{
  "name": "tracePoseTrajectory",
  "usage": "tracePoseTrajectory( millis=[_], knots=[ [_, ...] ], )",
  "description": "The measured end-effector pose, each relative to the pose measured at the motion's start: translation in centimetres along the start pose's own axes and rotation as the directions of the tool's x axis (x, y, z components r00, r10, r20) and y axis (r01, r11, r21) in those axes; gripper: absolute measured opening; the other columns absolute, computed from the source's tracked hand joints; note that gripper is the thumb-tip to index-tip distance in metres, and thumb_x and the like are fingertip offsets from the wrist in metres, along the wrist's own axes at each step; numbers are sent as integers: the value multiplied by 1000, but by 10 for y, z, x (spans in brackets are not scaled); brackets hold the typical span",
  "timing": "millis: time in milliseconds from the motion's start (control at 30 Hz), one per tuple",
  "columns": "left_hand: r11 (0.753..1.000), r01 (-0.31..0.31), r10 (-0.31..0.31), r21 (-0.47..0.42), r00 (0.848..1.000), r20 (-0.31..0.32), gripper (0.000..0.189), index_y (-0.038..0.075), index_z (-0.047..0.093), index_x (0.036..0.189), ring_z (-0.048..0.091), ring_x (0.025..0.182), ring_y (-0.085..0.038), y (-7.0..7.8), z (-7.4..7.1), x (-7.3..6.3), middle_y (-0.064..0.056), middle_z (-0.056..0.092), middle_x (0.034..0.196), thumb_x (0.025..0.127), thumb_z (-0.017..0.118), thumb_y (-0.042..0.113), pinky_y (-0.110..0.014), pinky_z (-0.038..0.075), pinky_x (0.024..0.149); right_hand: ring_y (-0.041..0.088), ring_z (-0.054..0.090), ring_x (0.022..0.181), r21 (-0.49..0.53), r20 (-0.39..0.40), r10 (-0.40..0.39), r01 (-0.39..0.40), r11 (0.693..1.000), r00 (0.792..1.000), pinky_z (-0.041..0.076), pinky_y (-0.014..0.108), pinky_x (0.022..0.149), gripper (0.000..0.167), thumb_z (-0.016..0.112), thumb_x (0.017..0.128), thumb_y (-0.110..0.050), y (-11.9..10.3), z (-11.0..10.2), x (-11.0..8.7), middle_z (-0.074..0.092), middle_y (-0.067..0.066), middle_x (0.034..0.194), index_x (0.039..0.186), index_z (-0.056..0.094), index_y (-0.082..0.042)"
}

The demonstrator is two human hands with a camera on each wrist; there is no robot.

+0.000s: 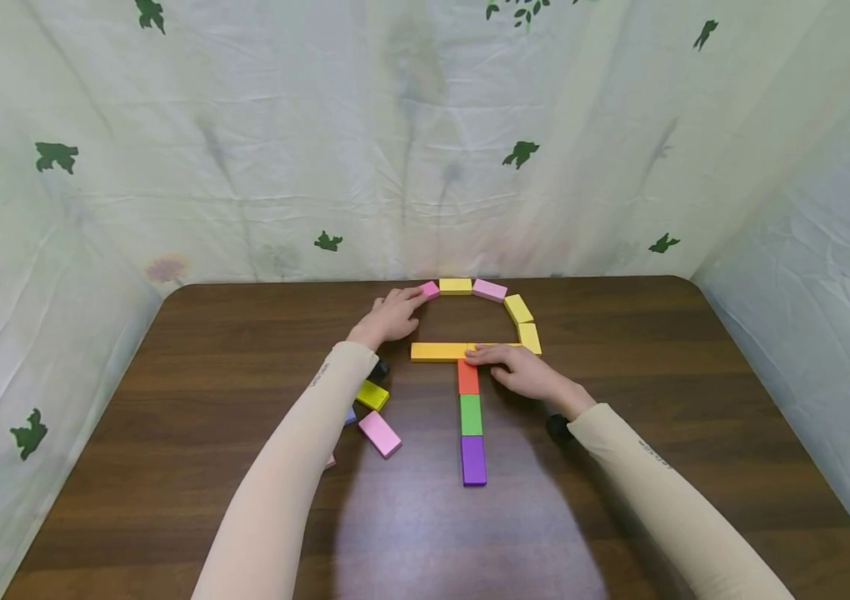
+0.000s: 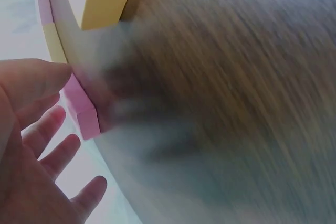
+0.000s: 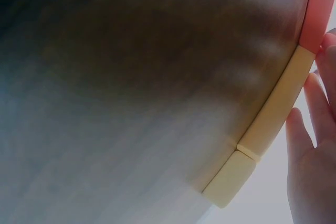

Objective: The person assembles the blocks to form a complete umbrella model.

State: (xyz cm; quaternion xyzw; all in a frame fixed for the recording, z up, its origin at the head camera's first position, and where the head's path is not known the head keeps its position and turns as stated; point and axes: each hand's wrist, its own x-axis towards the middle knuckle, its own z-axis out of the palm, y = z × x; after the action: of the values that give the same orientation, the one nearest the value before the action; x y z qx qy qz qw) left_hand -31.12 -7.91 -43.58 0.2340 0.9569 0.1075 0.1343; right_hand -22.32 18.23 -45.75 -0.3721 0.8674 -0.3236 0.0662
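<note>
Starting at the left of the brown table (image 1: 132, 433), the left sleeve (image 1: 286, 467) partly hides a pale block (image 1: 331, 461) and a blue block (image 1: 351, 416). Beside them lie an acid-yellow block (image 1: 372, 396) and, nearer the person, a loose pink block (image 1: 380, 435), set askew.

Next, the left hand (image 1: 389, 318) reaches to the far edge. Its fingers are spread and only slightly bent, well short of a fist, with fingertips at the bright pink block (image 1: 429, 290), the left end of an arc. Contact is at the fingertips; whether the thumb bears on the block cannot be told.

Nearer the person, the long orange block (image 1: 436, 352) lies crosswise, its right end against a second orange block (image 1: 498, 345). Below their joint runs a straight column: red block (image 1: 468, 379), green block (image 1: 472, 414), purple block (image 1: 473, 461), each touching the next.

From the bright pink block the arc continues rightward through a yellow block (image 1: 455, 287), a light pink block (image 1: 489, 290) and two more yellow blocks (image 1: 524, 325), the last meeting the second orange block.

Finally, the right hand (image 1: 533, 375) lies extended, relaxed and ungripping, fingertips resting where the red block meets the orange pieces.
</note>
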Motion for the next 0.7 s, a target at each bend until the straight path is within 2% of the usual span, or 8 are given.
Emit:
tracePoseTrajectory(
  millis=[133, 300, 467, 700],
  knots=[
    [999, -26, 25, -37, 999, -33, 54, 10, 35, 149, 25, 138, -31, -5, -5, -8, -10, 28, 154, 98, 49, 14, -55, 21, 107, 27, 46, 128, -5, 1, 0, 0, 1000, 1000, 35, 43, 104, 41, 50, 88, 9, 0, 0, 0, 57, 13, 131, 126, 62, -2],
    [996, -55, 51, -67, 997, -59, 54, 6, 37, 148, 28, 137, -32, -11, -13, -25, -12, 32, 152, 96, 51, 14, -56, 23, 105, 28, 46, 128, -6, 0, 0, 0, 1000, 1000, 35, 43, 103, 41, 50, 88, 9, -1, 0, -1, 57, 13, 131, 126, 62, -1],
    [991, -101, 93, -94, 993, -78, 53, 6, 39, 146, 31, 136, -32, -15, -21, -47, -14, 36, 149, 96, 54, 13, -58, 24, 105, 28, 46, 128, -13, -9, -7, 7, 1000, 1000, 36, 43, 103, 42, 49, 87, 9, -1, 0, -2, 58, 13, 130, 126, 63, -1],
    [975, -188, 174, -118, 978, -115, 53, 6, 42, 145, 34, 134, -33, -19, -26, -81, -14, 38, 148, 94, 58, 11, -59, 25, 104, 27, 46, 128, -18, -2, 0, 0, 1000, 1000, 36, 42, 103, 42, 49, 88, 9, 1, 1, -1, 58, 12, 130, 126, 63, -2]
  ],
)
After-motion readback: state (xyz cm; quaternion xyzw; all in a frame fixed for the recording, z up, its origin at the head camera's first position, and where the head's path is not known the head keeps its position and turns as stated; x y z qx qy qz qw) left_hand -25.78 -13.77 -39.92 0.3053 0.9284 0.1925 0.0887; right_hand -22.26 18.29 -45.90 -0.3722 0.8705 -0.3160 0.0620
